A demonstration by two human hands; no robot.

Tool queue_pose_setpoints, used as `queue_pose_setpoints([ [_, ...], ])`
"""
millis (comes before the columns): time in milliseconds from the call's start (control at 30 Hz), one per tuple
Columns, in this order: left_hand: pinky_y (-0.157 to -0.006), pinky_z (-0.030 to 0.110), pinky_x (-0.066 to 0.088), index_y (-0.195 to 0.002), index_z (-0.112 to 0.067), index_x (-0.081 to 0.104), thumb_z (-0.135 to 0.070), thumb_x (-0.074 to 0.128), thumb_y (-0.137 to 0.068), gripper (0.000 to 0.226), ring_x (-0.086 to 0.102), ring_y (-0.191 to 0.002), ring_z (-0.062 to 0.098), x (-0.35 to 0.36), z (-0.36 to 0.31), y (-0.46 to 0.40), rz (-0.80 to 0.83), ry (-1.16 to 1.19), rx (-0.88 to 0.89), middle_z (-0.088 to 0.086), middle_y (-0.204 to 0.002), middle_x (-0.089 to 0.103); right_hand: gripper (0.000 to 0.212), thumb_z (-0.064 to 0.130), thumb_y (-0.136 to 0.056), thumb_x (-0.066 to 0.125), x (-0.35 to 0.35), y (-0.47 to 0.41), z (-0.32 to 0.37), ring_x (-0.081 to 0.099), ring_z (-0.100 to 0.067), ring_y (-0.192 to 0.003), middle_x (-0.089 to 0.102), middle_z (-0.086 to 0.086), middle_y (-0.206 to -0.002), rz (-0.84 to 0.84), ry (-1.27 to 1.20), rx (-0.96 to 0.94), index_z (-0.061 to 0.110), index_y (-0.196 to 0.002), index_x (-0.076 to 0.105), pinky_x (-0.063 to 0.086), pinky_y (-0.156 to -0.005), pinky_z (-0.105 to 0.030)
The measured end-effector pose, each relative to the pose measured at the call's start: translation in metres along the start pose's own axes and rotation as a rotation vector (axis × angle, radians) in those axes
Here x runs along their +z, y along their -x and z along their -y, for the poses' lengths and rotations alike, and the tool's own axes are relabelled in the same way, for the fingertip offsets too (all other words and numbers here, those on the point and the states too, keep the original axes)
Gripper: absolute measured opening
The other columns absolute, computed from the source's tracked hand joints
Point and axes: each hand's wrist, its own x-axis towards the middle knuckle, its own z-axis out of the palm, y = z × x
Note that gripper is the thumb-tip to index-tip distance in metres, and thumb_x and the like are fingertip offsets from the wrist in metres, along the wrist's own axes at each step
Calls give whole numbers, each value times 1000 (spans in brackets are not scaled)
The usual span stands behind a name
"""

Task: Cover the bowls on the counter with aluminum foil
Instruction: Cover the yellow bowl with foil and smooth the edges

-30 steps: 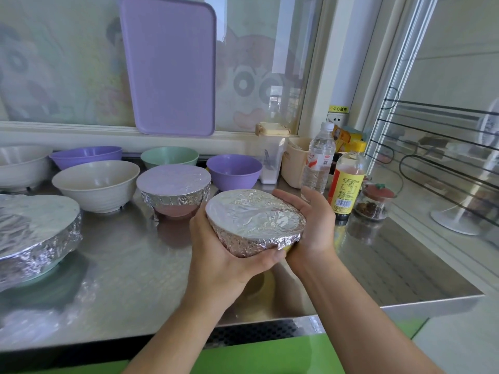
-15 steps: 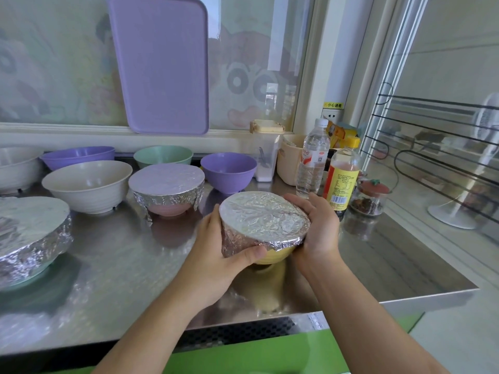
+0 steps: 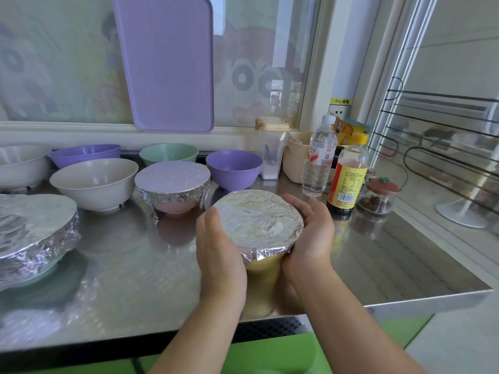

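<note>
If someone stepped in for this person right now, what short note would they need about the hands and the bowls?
Left hand and right hand both grip the foil-covered yellow bowl from either side, at the front of the counter.
Done: that bowl, the pink bowl behind it and the large green dish at far left wear foil.
Left: the cream bowl, white bowl, two purple bowls and the green bowl stand uncovered.
</note>
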Motion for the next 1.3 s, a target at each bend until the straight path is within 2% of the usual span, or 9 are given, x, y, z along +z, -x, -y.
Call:
queue_pose_setpoints([
  [200, -92, 42, 57, -98, -25, 78, -48, 49, -96, 37, 75, -101, 16, 12, -11, -1, -117, 126, 10, -6, -99, 81, 39, 37, -103, 48, 4, 11, -10, 75, -35, -107, 79, -14, -113, -33, -67, -7, 13, -114, 76, 55, -103, -50],
  [367, -74, 33, 55, -94, -21, 76, -36, 46, -108, 37, 77, -83, 11, 7, -24, -10, 13, 47, -30, -4, -87, 81, 25, 26, -101, 51, -10, 9, -4, 66, -22, -72, 63, -6, -80, 119, 23, -20, 17, -81, 63, 49, -70, -35],
  [500, -68, 29, 55, -95, -20, 76, -39, 46, -110, 39, 78, -79, 9, -3, -29, -20, 92, -45, -46, -3, -86, 81, 29, 43, -72, 66, -11, 2, 2, 67, -32, -110, 68, -10, -113, 97, 254, -106, 18, -85, 73, 53, -97, -52],
  [600, -63, 24, 57, -105, -21, 78, -40, 39, -111, 44, 78, -82, 9, -10, -32, -23, 78, -137, -44, -3, -91, 82, 25, 31, -93, 60, -7, 3, 7, 67, -24, -110, 70, -5, -116, 91, 409, -177, 17, -109, 72, 53, -92, -41],
  [667, -76, 32, 60, -110, -21, 79, -43, 38, -110, 47, 78, -91, 14, -16, -32, -23, 69, -163, -25, -2, -98, 82, 20, 24, -103, 54, -8, 1, 10, 66, -21, -107, 70, -3, -114, 130, 506, -235, 18, -113, 70, 50, -85, -35],
  [767, -100, 50, 57, -111, -22, 77, -54, 49, -96, 46, 75, -104, 20, -25, -32, -24, 40, -182, 39, -3, -105, 80, 36, 45, -94, 54, -5, -3, 14, 61, -14, -123, 67, 7, -129, 172, 665, -317, 33, -124, 69, 48, -107, -41],
  [900, -103, 46, 51, -125, -22, 64, -68, 56, -79, 66, 67, -111, 8, -20, -38, -10, 47, -344, 177, -16, -113, 73, 54, 54, -89, 51, -1, -16, 22, 52, -2, -138, 61, 21, -144, 337, 682, -274, 41, -141, 63, 37, -121, -40],
  [1133, -91, 4, 34, -150, -23, 45, -44, 62, -100, 58, 50, -108, -11, -16, -18, 1, 98, -529, 361, -17, -135, 55, 35, 20, -112, 40, 0, -12, 24, 66, 21, -85, 64, 48, -74, 408, 711, -181, 29, -116, 73, 51, -92, -20],
  [1300, -87, -8, 27, -152, -21, 43, -50, 61, -98, 64, 40, -108, -33, -18, -13, 1, 90, -572, 391, -16, -137, 51, 33, 19, -111, 41, -4, -18, 18, 65, 22, -80, 64, 46, -73, 383, 621, -139, 24, -118, 73, 53, -86, -10],
])
